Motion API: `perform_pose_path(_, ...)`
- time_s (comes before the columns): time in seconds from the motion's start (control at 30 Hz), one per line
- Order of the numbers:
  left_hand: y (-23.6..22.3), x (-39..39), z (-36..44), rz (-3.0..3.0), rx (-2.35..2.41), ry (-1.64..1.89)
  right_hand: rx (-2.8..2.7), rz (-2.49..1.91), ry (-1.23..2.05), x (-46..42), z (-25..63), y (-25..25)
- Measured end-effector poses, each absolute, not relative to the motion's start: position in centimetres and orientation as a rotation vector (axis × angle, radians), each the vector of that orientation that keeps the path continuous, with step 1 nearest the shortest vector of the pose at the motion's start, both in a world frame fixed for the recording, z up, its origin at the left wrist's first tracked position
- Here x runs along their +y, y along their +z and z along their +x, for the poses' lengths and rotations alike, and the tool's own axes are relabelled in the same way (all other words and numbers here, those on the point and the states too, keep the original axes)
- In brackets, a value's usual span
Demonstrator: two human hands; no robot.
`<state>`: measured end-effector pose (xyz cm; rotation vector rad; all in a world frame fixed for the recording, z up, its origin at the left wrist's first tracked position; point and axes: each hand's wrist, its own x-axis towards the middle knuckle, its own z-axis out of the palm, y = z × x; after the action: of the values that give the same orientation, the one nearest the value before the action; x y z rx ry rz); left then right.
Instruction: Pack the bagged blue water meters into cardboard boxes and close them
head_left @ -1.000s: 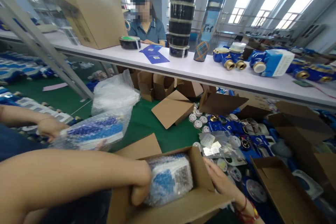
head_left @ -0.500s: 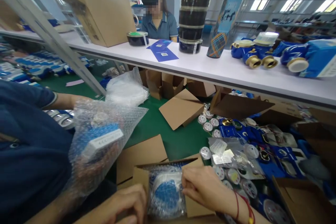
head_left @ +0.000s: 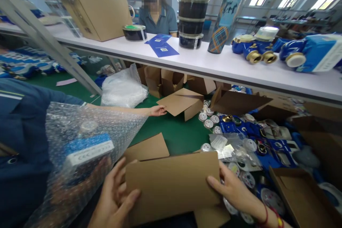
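A brown cardboard box (head_left: 171,185) is between my two hands, one wide panel facing me and hiding what is inside. At its left side my left hand (head_left: 113,192) grips the edge, thumb on the front and fingers along the side. My right hand (head_left: 229,188) holds the right edge, thumb on the panel and fingers at the side. To my left, a co-worker holds a bubble-wrap bag (head_left: 128,123) around a blue and white boxed item (head_left: 89,149). That person's other hand (head_left: 158,110) reaches to the edge of another carton (head_left: 181,100).
Round discs (head_left: 208,124) and blue meter parts (head_left: 240,128) crowd the green table's right side. An open carton (head_left: 296,192) stands at lower right. The white shelf (head_left: 187,62) crosses ahead, bearing tape rolls (head_left: 193,14). A bubble-wrap stack (head_left: 121,89) lies behind.
The box panel now covers the bubble-wrapped blue and white item seen inside earlier. My hands have moved to the box's sides. The co-worker's arm has stretched out to the carton behind.
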<state>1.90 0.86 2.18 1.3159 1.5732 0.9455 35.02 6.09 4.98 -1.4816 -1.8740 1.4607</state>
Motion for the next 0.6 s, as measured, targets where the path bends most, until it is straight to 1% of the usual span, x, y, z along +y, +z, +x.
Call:
perform_pose_path(0.07, 1.7, 2.1, 3.3, 1.642, 1.899, 1.044, -1.844, -1.666, 1.143, 5.3, 33.5, 3.0)
perform_pose_path(0.1, 1.5, 2.7, 3.7, 1.913, 1.956, 0.966, -1.9, -1.708, 0.965, 5.3, 32.8, 2.3)
perform_pose_path(0.17, 1.0, 3.5, 4.1, 2.401, 1.818, 0.619, -2.11, -1.692, 0.671, 5.7, 31.9, 1.7)
perform_pose_path(0.23, 0.5, 4.1, 4.1, 2.584, 1.584, 0.344, -2.347, -1.581, 0.552, 6.6, 31.4, 1.8)
perform_pose_path(0.3, 0.2, 4.6, 4.1, 2.55, 1.536, 0.283, -2.482, -1.492, 0.554, 7.5, 31.0, 2.1)
perform_pose_path(0.47, 0.3, 4.7, 4.4, 2.438, 1.582, 0.448, -2.405, -1.504, 0.561, 7.6, 30.5, 3.3)
perform_pose_path(0.53, 0.7, 4.4, 4.4, 2.557, 1.561, 0.649, -2.414, -1.442, 0.468, 6.8, 30.7, 3.6)
perform_pose_path(0.6, 1.4, 4.1, 4.3, 2.659, 1.52, 0.838, -2.425, -1.346, 0.275, 6.1, 31.0, 3.8)
